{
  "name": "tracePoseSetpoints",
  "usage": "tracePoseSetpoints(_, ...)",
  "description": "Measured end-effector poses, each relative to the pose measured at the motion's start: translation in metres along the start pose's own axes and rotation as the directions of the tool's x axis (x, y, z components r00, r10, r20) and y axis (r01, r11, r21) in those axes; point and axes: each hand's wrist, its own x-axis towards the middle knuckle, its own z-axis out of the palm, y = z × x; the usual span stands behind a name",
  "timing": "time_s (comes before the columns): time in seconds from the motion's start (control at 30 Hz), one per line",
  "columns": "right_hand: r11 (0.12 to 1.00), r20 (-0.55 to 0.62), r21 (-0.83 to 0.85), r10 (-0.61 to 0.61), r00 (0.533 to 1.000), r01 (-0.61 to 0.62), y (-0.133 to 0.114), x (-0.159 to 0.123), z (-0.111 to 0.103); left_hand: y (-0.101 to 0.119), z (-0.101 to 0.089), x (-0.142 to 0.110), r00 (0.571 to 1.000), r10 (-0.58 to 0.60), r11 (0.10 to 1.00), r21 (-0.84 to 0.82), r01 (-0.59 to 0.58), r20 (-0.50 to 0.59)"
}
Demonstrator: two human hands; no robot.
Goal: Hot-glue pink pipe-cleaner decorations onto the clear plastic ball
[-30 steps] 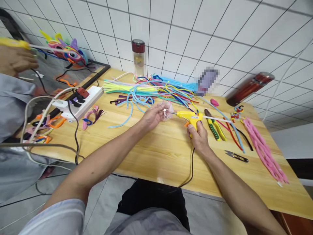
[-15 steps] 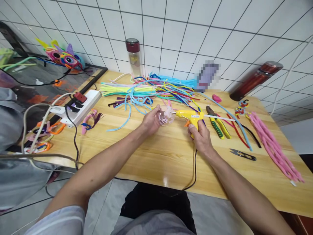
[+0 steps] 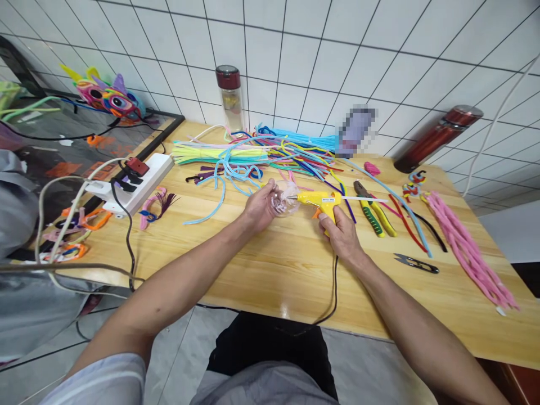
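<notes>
My left hand (image 3: 260, 207) is closed round the side of a clear, round, see-through piece (image 3: 287, 206) with pale pink material in it; its exact kind I cannot make out. My right hand (image 3: 342, 229) grips the handle of a yellow hot glue gun (image 3: 323, 198), a finger near its orange trigger. The gun points left, its metal nozzle at the clear piece; whether they touch I cannot tell. A white glue stick (image 3: 365, 198) sticks out of the gun's back, and a black cord hangs from its handle.
Pipe cleaners (image 3: 219, 153) in many colours lie behind my hands. To the right are pliers (image 3: 369, 209), thread snips (image 3: 416, 263), a pink bundle (image 3: 468, 247) and a leaning red flask (image 3: 439, 138). A power strip (image 3: 143, 185) with cables sits left; a glass bottle (image 3: 230, 98) stands behind.
The glue gun in my right hand has shifted left, bringing its nozzle further over the clear piece. My left hand stays nearly in place, still holding it.
</notes>
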Motion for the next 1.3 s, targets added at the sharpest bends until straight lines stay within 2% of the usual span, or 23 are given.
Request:
tracePoseSetpoints(0.1,1.000,0.006,0.007,0.020,1.000,-0.020,-0.0029,0.0006,-0.0009,-0.0002,-0.0018,0.0010,1.000,0.007,1.000,-0.017,-0.007,0.002)
tracePoseSetpoints(0.3,0.996,0.015,-0.093,0.011,1.000,-0.010,-0.0059,-0.0001,-0.0026,0.0019,-0.0053,0.0055,0.998,0.043,0.997,-0.054,-0.045,-0.038)
tracePoseSetpoints(0.5,1.000,-0.031,0.010,0.013,0.999,-0.013,-0.0046,-0.0007,-0.0022,0.0013,-0.0051,0.0053,0.999,0.030,0.998,-0.060,-0.031,-0.020)
tracePoseSetpoints(0.63,0.998,-0.001,-0.064,0.009,1.000,-0.009,-0.0037,0.0009,-0.0017,0.0010,-0.0041,0.0039,1.000,0.022,0.998,-0.055,-0.023,-0.022)
tracePoseSetpoints(0.73,0.994,-0.019,-0.113,-0.003,1.000,0.001,-0.0040,0.0011,-0.0020,0.0022,-0.0035,0.0041,0.998,0.034,0.997,-0.073,-0.037,-0.047)
tracePoseSetpoints(0.9,1.000,-0.022,-0.024,-0.008,1.000,0.007,-0.0057,-0.0001,-0.0028,0.0030,-0.0036,0.0046,0.999,0.026,0.996,-0.080,-0.029,-0.037)
tracePoseSetpoints(1.1,0.995,-0.010,-0.102,0.006,1.000,-0.007,-0.0059,0.0009,-0.0016,0.0023,-0.0054,0.0053,0.999,0.029,0.996,-0.087,-0.030,-0.012)
tracePoseSetpoints(1.3,0.999,-0.022,-0.042,-0.007,1.000,0.006,-0.0060,0.0000,-0.0010,0.0023,-0.0040,0.0050,0.999,0.030,0.995,-0.098,-0.032,-0.022)
